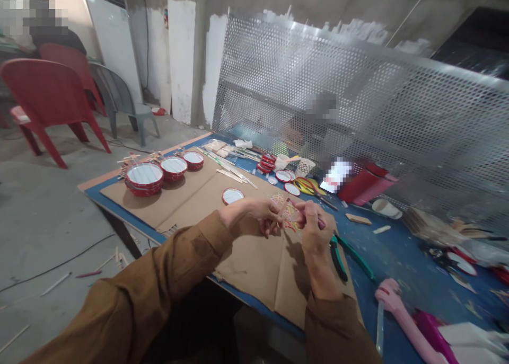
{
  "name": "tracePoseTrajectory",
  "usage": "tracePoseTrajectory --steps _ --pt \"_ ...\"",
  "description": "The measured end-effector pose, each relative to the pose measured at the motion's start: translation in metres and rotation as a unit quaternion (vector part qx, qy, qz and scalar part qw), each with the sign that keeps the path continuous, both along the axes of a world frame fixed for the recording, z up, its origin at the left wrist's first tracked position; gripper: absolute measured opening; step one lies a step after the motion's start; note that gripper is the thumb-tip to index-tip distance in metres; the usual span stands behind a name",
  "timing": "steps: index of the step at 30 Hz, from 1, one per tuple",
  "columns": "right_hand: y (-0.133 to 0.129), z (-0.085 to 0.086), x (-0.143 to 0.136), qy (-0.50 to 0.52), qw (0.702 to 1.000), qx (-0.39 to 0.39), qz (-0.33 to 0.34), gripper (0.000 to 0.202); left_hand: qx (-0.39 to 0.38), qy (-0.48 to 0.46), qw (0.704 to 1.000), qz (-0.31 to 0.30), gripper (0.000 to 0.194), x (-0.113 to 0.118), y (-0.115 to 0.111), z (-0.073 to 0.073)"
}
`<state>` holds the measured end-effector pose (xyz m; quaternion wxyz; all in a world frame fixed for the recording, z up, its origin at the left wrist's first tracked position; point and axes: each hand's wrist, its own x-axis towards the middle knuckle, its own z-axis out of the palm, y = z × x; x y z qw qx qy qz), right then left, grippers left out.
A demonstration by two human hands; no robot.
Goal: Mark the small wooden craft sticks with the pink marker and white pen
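Over the cardboard sheet (pixel 258 279), my left hand (pixel 267 216) pinches a thin, light wooden stick (pixel 284 207). Close to its right, my right hand (pixel 315 227) is closed around a slim tool with a purplish handle (pixel 321 224); its working end is too small to make out. The two hands nearly meet at the stick. Behind them lies a pile of colourful rubber bands (pixel 277 197), partly hidden. A round white lid with a red rim (pixel 233 196) rests beyond my left wrist. Just right of my right wrist are green-handled pliers (pixel 338 258).
Several red-rimmed drum-like tins (pixel 143 178) with sticks stand at the table's far left. Scissors (pixel 310 186), a lit phone (pixel 336 174) and a red box (pixel 363 184) sit along the back. A pink hammer-shaped object (pixel 401 311) lies right. A perforated metal panel (pixel 358 99) borders the table.
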<state>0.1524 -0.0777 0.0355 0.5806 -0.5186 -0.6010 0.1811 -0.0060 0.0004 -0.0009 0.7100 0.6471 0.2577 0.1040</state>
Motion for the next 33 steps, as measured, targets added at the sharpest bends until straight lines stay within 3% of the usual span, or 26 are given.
tracePoseTrajectory --steps 12,20,33 --pt "0.0014 0.0004 0.0004 -0.002 1.000 0.008 0.003 0.057 0.021 -0.005 1.000 -0.003 0.033 -0.0019 -0.0029 0.0020" --pt "0.0002 0.0018 -0.0016 0.029 0.999 0.009 0.043 0.052 0.021 -0.010 1.000 0.002 0.038 -0.0022 -0.0017 -0.0009" --pt "0.0030 -0.0033 0.0026 -0.013 1.000 -0.010 0.004 0.057 0.027 0.002 1.000 0.010 0.031 -0.0011 -0.0036 0.0024"
